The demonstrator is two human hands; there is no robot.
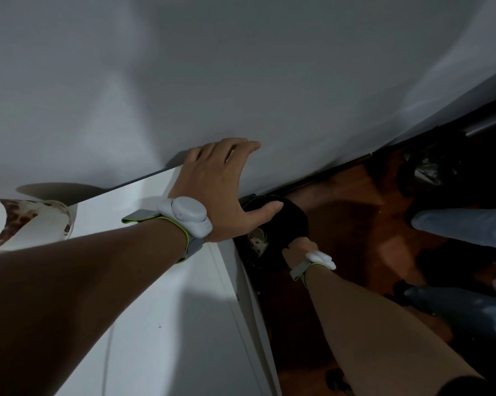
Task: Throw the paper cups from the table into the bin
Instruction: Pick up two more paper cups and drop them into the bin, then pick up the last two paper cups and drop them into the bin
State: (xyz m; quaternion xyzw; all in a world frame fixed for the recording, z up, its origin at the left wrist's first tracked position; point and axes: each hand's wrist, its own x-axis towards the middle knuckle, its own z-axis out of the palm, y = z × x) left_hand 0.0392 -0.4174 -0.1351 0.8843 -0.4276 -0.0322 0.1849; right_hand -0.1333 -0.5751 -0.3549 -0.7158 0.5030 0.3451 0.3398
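Observation:
A white paper cup (26, 224) with brown blotches lies on its side at the left of the white table (155, 310). My left hand (218, 190) rests flat on the table's far corner against the wall, fingers spread, holding nothing. Below the table edge a round black bin (297, 214) stands on the floor. Something white and crumpled, like a paper cup (257, 242), lies inside the bin. My right hand (298, 248) is down at the bin's near rim, its fingers pointing into the opening and hidden from view.
A grey wall (241, 67) runs right behind the table. The floor (364, 224) is dark reddish wood. A dark bag or second container (432, 172) sits at the upper right. A person's legs in jeans (464, 227) stand to the right of the bin.

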